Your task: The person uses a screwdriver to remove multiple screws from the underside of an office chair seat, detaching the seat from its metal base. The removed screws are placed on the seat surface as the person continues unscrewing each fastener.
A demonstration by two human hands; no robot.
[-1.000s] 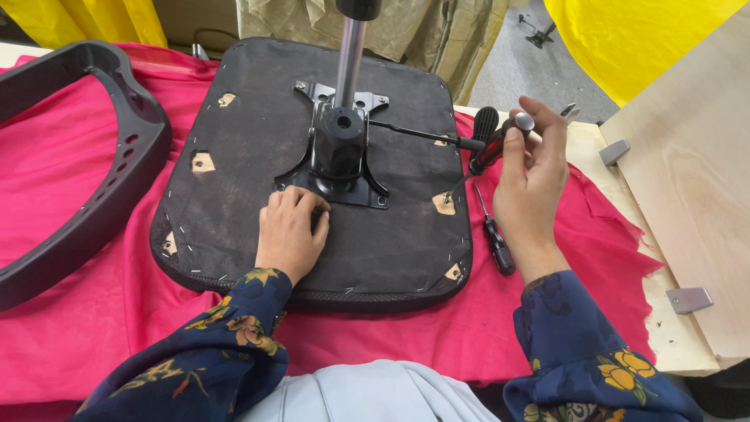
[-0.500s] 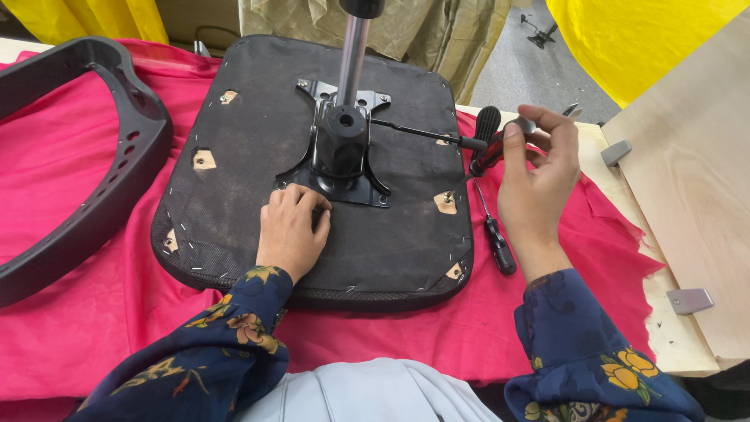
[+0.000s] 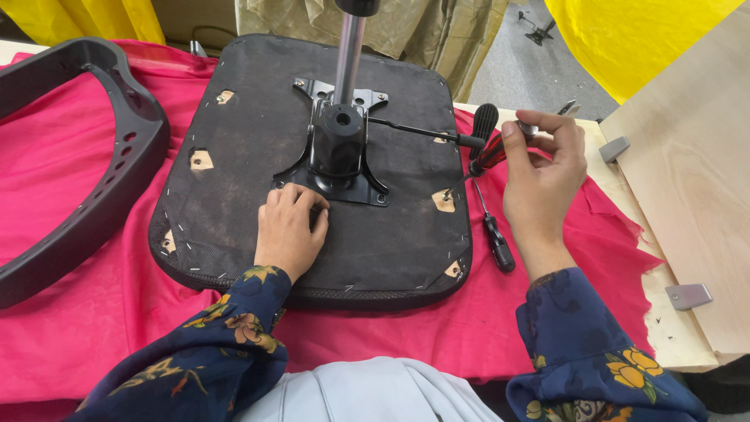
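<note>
The right hand (image 3: 543,176) has turned the screwdriver (image 3: 486,159) handle.

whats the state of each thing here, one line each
chair seat: upside down on the red cloth
left hand: pressed flat on the seat
right hand: gripping the screwdriver, tip at a seat corner screw
second screwdriver: lying loose on the cloth
</note>
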